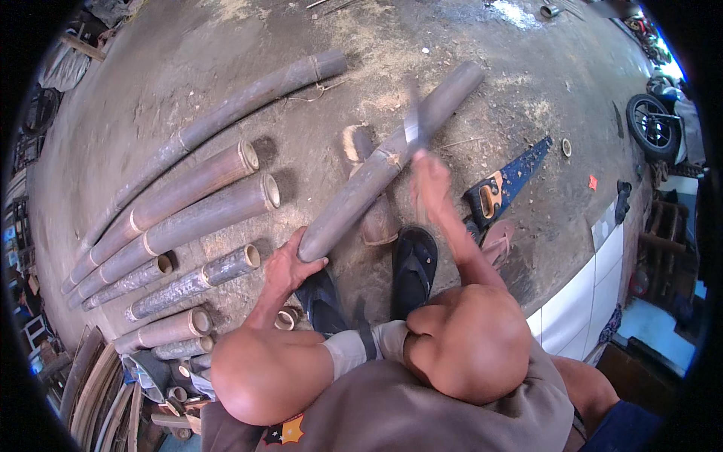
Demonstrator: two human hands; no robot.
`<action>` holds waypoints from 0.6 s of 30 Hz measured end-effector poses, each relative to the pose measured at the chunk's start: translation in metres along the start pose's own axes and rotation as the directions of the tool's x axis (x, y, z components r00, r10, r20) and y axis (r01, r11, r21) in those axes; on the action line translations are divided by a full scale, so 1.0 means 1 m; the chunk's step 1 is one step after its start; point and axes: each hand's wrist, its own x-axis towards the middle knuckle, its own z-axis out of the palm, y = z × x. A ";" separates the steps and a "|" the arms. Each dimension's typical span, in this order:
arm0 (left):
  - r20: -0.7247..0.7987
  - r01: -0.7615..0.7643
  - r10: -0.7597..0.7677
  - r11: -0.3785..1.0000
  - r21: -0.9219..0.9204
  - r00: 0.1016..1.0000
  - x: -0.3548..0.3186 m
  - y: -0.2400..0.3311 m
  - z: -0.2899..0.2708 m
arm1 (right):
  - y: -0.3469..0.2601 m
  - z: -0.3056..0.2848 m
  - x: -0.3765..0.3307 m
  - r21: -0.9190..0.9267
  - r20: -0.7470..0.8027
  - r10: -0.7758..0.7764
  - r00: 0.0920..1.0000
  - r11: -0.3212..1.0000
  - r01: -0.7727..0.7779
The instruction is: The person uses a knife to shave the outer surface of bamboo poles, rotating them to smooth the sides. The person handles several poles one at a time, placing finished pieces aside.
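A grey-brown bamboo pole [350,202] slants away from me, its near end between my feet. My left hand [285,264] wraps around that near end, thumb on one side and fingers on the other. Smeared by motion, my right hand [431,184] is closed on a large knife [412,129], whose handle is mostly hidden in the fist. Its blade lies over the pole just beyond a pale node. Under the pole's middle a short log [379,222] lies crosswise as a rest. Right of my right hand is a handsaw [512,179] with a dark blade and wooden grip.
Several cut bamboo lengths [211,209] lie on the floor to the left. Split strips [98,384] lean at the lower left. A pink sandal [497,242] lies beside the saw. White tiles [576,301] edge the right side, with a wheel [653,126] beyond. Sawdust covers parts of the concrete.
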 end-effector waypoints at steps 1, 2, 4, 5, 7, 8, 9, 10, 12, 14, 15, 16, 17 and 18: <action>0.012 0.002 -0.002 1.000 -0.010 1.000 -0.001 0.002 -0.001 | -0.008 -0.005 0.007 0.245 -0.173 0.089 0.981 0.969 -0.044; 0.024 0.003 -0.003 1.000 -0.018 1.000 -0.003 0.003 -0.003 | 0.002 -0.008 0.006 0.070 -0.184 0.000 0.983 0.997 0.013; 0.036 0.019 -0.019 1.000 0.004 0.999 -0.001 0.005 -0.007 | 0.011 -0.006 -0.026 -0.312 0.387 0.107 0.916 0.950 0.021; 0.053 0.014 -0.016 0.999 0.037 0.998 -0.001 0.006 -0.006 | 0.030 -0.006 -0.039 -0.368 0.492 -0.201 0.847 0.834 0.412; 0.075 -0.011 0.007 0.998 0.061 0.997 0.005 0.008 -0.002 | 0.019 0.003 -0.051 -0.416 0.408 -0.034 0.912 0.883 0.219; 0.084 -0.029 0.024 0.998 0.056 0.996 0.002 0.010 -0.005 | 0.009 0.001 -0.050 -0.412 0.287 -0.079 0.955 0.890 0.197; 0.089 -0.014 0.013 1.000 0.015 0.996 -0.004 0.009 -0.014 | -0.002 0.001 -0.044 -0.473 0.232 -0.247 0.941 0.816 0.332; 0.124 -0.016 0.019 1.000 -0.027 0.992 -0.001 0.008 -0.017 | -0.006 -0.007 -0.039 -0.554 0.162 -0.396 0.904 0.721 0.415; 0.175 -0.048 0.056 0.998 -0.049 0.983 0.002 0.013 -0.018 | -0.008 -0.026 -0.032 -0.743 0.132 -0.625 0.769 0.451 0.494; 0.198 -0.099 0.099 0.995 -0.010 0.975 0.007 0.019 -0.021 | -0.004 -0.023 -0.033 -0.851 0.152 -0.548 0.823 0.351 0.391; 0.194 -0.083 0.074 0.996 0.036 0.978 0.006 0.027 -0.025 | 0.000 -0.019 -0.036 -0.891 0.158 -0.503 0.850 0.297 0.342; 0.192 -0.064 0.048 0.995 0.079 0.980 0.002 0.039 -0.028 | 0.006 -0.016 -0.044 -0.873 0.269 -0.447 0.853 0.261 0.412; 0.190 -0.038 0.014 0.992 0.122 0.982 -0.004 0.047 -0.029 | 0.014 -0.011 -0.053 -0.844 0.379 -0.380 0.844 0.232 0.483; 0.108 -0.140 0.123 0.976 0.168 0.986 -0.011 0.049 -0.027 | 0.015 -0.009 -0.057 -0.806 0.484 -0.305 0.820 0.209 0.554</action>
